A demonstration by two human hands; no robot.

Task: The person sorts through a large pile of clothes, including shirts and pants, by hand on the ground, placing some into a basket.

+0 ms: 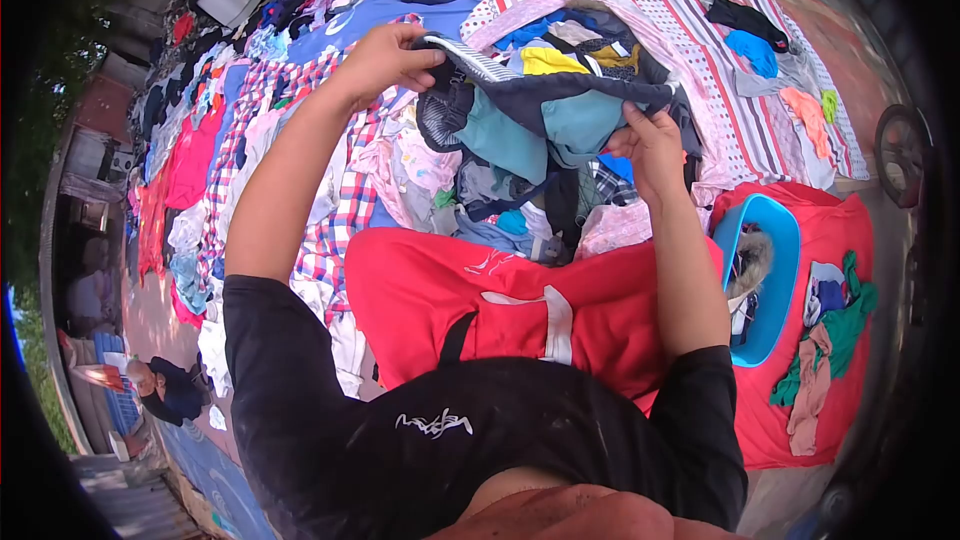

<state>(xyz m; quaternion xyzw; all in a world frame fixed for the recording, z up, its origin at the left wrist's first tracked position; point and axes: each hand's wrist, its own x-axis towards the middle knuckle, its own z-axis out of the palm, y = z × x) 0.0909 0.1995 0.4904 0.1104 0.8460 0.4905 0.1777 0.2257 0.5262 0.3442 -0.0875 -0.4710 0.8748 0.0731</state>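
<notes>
On my feed, crumpled clothes point(330, 180), checked, striped and dotted, spread wide. The black shirt point(520, 440) carries white script I can't read. Held over the heap: a soft teal garment point(580, 123), its dark band stretched, left fingers point(405, 58) pinched on one end, right fingers point(636, 130) on the other. A blue rectangular plastic basket point(777, 285) sits on red cloth point(750, 440), something furry point(750, 262) inside.

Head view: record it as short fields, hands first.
Left hand: grips one end of the garment's edge
Right hand: grips the other end
Garment: teal and dark, spread between the hands
Surroundings: mixed clothes, spread and heaped
Blue basin: on red cloth, furry item inside
Background: person in dark top
</notes>
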